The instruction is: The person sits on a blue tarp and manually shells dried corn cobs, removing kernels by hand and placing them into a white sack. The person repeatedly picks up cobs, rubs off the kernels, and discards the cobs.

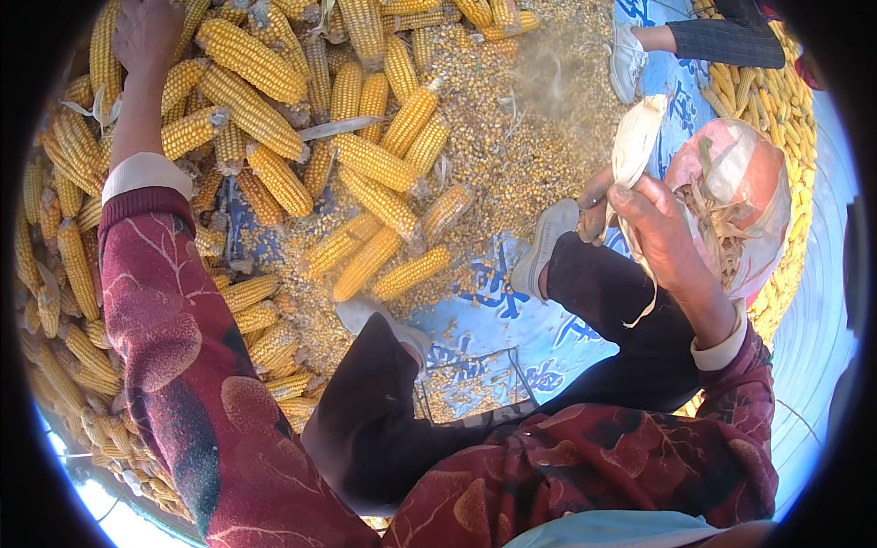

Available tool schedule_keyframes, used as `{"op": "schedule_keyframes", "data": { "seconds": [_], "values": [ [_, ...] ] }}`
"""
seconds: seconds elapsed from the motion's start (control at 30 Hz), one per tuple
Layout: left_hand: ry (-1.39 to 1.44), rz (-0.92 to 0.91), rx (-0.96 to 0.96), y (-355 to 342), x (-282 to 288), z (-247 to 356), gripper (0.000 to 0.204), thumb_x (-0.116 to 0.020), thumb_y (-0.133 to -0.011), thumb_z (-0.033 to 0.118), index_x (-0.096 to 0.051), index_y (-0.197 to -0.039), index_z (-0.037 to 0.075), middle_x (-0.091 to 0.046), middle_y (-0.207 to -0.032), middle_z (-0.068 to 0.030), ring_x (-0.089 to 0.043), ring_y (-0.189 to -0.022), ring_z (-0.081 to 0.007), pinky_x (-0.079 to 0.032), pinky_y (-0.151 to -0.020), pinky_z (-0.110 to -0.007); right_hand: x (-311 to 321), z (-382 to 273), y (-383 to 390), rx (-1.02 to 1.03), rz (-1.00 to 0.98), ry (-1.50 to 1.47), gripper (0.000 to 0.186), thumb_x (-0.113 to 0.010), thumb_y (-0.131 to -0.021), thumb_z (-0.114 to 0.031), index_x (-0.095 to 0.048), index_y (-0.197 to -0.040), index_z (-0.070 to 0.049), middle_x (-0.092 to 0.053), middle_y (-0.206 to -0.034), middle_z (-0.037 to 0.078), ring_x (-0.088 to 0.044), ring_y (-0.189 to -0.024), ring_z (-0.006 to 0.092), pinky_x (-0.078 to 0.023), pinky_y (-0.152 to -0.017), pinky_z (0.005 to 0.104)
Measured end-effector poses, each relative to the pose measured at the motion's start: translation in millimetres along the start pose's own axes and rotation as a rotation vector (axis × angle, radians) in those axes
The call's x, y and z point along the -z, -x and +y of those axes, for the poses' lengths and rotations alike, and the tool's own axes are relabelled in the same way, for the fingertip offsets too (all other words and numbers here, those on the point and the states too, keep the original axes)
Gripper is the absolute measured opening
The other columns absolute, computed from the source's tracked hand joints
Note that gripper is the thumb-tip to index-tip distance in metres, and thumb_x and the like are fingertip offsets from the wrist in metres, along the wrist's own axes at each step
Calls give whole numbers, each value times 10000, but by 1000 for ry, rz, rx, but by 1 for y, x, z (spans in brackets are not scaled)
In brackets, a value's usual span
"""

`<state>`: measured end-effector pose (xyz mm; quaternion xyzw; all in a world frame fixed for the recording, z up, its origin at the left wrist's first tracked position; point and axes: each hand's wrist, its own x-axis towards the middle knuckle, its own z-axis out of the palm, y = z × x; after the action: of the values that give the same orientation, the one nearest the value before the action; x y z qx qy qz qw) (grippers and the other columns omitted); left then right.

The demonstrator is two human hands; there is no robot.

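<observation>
- Yellow cobs [274,128] crowd my left; my left hand [146,35] rests curled upon them at the far edge.
- My right hand [653,224] pinches a pale husk [635,137], beside a sack [740,196].
- Blue tarp [512,320] shows open between my legs; loose kernels [512,137] lie ahead.

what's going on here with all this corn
A person sits on a blue printed sheet amid heaps of yellow corn cobs and loose kernels. The left hand reaches far out onto the cob pile. The right hand holds a pale husk beside a sack with dry husks in it. Another person's shoe and leg show at the top.
</observation>
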<state>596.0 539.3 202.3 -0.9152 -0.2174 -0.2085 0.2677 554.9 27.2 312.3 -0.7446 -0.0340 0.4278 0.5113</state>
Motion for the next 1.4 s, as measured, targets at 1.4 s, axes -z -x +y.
{"op": "schedule_keyframes", "data": {
  "seconds": [1.4],
  "values": [
    [1391, -359, 227, 215, 382, 122, 636, -633, -742, 338, -400, -1216, -17, -522, -1022, -185, -553, -962, -305, -449, -792, -401, -86, -9, 39, 756, 54, -239, 478, -490, -872, -471, -557, -969, -8, -582, -821, 85, -553, -742, 175, -442, -668, 323]
  ]
}}
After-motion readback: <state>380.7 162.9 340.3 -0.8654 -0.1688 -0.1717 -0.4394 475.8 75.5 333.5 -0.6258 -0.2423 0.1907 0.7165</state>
